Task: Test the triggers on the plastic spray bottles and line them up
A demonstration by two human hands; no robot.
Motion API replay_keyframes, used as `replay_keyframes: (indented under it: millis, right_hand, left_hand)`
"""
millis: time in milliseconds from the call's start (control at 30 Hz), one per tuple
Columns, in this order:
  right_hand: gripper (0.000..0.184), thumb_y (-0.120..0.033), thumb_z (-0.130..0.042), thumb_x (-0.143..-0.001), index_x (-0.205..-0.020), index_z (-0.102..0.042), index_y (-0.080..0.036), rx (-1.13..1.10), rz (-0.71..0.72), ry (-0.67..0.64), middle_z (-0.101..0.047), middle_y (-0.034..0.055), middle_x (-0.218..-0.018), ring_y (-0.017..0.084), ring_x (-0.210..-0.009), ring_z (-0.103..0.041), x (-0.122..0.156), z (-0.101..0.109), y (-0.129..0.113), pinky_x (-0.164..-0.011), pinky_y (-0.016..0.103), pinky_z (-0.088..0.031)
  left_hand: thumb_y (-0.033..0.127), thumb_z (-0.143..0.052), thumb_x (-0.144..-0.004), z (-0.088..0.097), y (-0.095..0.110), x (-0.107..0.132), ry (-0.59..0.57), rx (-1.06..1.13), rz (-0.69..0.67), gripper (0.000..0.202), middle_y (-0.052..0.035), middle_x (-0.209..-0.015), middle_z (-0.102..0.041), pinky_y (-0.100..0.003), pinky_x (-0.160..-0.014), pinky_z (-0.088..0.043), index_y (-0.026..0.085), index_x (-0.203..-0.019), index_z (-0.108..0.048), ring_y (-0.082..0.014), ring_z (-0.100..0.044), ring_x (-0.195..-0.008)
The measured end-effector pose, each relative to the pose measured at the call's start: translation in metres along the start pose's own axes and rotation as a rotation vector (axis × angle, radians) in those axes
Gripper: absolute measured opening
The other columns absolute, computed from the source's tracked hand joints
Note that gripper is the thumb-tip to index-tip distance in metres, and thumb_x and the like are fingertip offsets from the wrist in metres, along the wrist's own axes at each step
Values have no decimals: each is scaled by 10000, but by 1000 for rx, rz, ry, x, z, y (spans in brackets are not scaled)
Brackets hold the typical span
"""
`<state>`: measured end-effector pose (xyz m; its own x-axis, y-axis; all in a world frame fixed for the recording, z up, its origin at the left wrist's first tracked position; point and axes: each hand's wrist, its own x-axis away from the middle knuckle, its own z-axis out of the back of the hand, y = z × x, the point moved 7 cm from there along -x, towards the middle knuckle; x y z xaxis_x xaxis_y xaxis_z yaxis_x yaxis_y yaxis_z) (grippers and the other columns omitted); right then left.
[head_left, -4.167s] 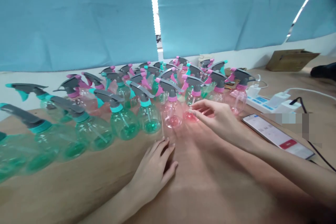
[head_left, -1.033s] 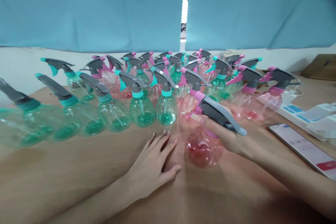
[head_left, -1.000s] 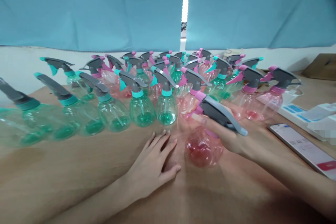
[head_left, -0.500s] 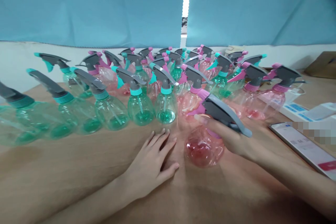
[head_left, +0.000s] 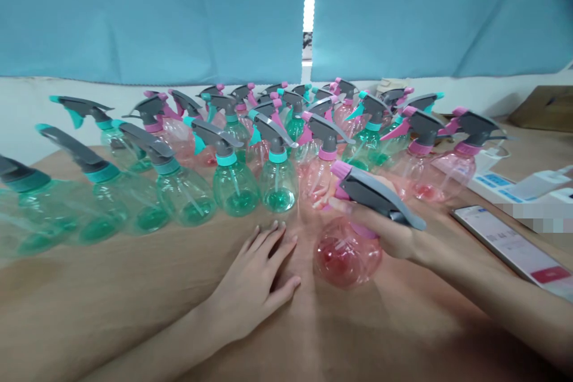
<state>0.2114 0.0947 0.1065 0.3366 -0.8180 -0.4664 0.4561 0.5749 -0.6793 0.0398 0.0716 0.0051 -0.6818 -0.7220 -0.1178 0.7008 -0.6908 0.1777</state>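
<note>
Our right hand (head_left: 396,231) grips a pink bottle (head_left: 344,253) by its neck right of centre, likely for control, our left hand (head_left: 250,280) lying spread at lower centre.

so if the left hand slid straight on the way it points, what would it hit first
Most likely the front row's rightmost green spray bottle, standing just ahead of the left hand, though the gap is unclear.

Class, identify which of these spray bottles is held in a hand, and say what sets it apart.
The frontmost pink spray bottle, gripped around its neck by the right hand; no hand holds the other bottles.
</note>
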Motion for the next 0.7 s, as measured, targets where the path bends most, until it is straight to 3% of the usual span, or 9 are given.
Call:
replay_keyframes:
  millis: [200, 400, 567, 700]
  right_hand:
    - [329, -413, -528, -888, -635, -418, -234, -45, 32, 53, -409, -57, -572, 124, -538, -372, 1, -1, 5, -531, 284, -300]
    - [273, -423, -521, -894, -691, -501, -242, -16, 2, 41, -451, -47, -594, 134, -558, -422, 1, -2, 8, -535, 285, -332]
    - [115, -357, -586, -874, -802, -583, -267, -1, -72, 105, -502, -45, -610, 142, -561, -499, 0, 5, -3, -542, 291, -411]
    - [98, -365, -585, -878, -836, -606, -279, 78, -89, 120, -529, -41, -613, 136, -520, -493, 2, 7, -10, -499, 288, -399]
  left_hand:
    - [422, -521, -941, 0, 0, 0, -3, -14, -5, 529, -142, -1480, -409, -524, -1103, -280, 164, -1399, -459, -311, -374, -1349]
    - [418, -513, -944, 0, -1, 0, 17, -8, -5, 505, -125, -1468, -430, -508, -1104, -283, 187, -1390, -465, -299, -398, -1333]
    - [423, -521, -941, 0, 0, 0, 10, -17, -7, 506, -128, -1466, -430, -506, -1105, -282, 182, -1383, -475, -300, -390, -1338]
    - [419, -526, -944, -1, 0, 1, 8, -19, -12, 522, -143, -1468, -422, -508, -1109, -273, 159, -1393, -464, -303, -372, -1349]
